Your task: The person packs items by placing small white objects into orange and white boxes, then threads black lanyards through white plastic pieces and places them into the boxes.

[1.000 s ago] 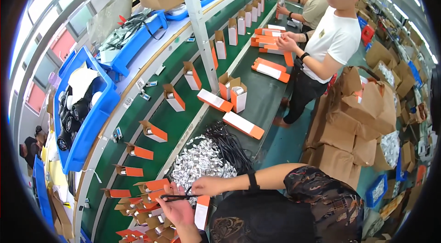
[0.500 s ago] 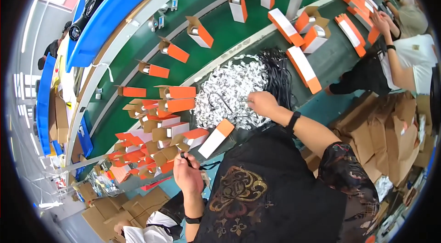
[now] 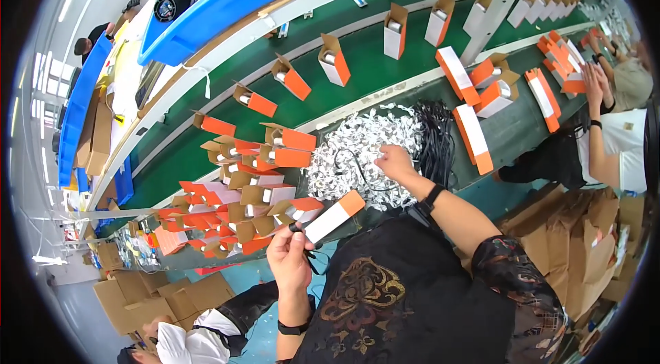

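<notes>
My left hand (image 3: 289,254) is closed on a black strap (image 3: 296,227); its dark end sticks up over the fingers and a loop hangs beside the wrist. Just past it lies a closed white and orange box (image 3: 331,221) on the bench. My right hand (image 3: 397,162) reaches onto a heap of small white and silvery pieces (image 3: 342,166), fingertips pinched together among them. Whether a piece is between those fingers cannot be made out. Against the heap's right side rests a bundle of black straps (image 3: 436,137).
Open orange and white boxes (image 3: 254,199) crowd the bench at left. More open boxes (image 3: 335,61) line the green conveyor (image 3: 364,41). A blue tray (image 3: 275,0) of black round items sits above. At right, co-workers (image 3: 608,134) handle orange boxes, near brown cartons (image 3: 550,247).
The view has shifted, so the bench sits lower and further right. My left hand still grips the strap, now by the closed box. My right hand stays at the heap, fingers pinched.
</notes>
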`<state>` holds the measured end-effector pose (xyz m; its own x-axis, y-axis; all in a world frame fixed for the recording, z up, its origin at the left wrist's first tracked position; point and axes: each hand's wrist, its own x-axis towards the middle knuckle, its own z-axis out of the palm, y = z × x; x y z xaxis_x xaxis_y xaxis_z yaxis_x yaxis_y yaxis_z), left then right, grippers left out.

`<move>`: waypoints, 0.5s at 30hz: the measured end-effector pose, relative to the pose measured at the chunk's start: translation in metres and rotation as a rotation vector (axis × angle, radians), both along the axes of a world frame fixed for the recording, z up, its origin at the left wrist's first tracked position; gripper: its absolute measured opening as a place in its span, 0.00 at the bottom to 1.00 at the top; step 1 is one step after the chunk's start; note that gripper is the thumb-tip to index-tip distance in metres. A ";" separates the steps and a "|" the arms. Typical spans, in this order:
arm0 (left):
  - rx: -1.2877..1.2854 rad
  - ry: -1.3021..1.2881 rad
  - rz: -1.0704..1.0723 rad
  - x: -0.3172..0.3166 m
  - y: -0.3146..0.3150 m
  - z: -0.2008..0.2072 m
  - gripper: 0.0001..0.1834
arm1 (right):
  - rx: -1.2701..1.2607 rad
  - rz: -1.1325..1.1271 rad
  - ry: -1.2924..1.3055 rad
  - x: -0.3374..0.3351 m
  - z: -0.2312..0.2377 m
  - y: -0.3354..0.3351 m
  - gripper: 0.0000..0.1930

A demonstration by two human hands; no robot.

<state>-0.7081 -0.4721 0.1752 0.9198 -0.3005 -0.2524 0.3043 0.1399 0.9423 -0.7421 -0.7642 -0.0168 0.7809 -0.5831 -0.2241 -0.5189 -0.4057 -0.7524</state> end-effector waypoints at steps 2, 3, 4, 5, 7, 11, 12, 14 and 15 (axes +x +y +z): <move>0.000 0.054 -0.027 0.003 -0.011 -0.003 0.06 | 0.181 -0.074 -0.049 -0.011 -0.010 -0.009 0.13; -0.008 0.051 -0.029 0.006 -0.017 -0.004 0.06 | 0.172 -0.075 -0.054 -0.014 -0.015 -0.013 0.13; -0.023 0.084 -0.042 0.008 -0.023 -0.004 0.06 | 0.273 -0.075 -0.040 -0.016 -0.020 -0.017 0.13; -0.036 0.116 -0.053 0.007 -0.025 -0.004 0.06 | 0.376 -0.073 -0.027 -0.018 -0.021 -0.018 0.13; -0.127 0.161 -0.072 0.009 -0.034 -0.008 0.10 | 0.166 -0.016 -0.033 -0.016 -0.015 -0.018 0.11; -0.143 0.169 -0.116 0.019 -0.036 -0.014 0.09 | -0.381 0.193 -0.125 -0.010 0.025 -0.016 0.08; -0.114 0.179 -0.099 0.021 -0.040 -0.011 0.08 | -0.690 0.340 -0.112 -0.015 0.035 -0.017 0.08; -0.142 0.188 -0.092 0.023 -0.037 -0.013 0.08 | -0.371 0.161 -0.194 -0.011 0.059 -0.005 0.07; -0.149 0.222 -0.047 0.024 -0.040 -0.008 0.08 | -0.047 -0.024 -0.273 -0.006 0.071 0.004 0.07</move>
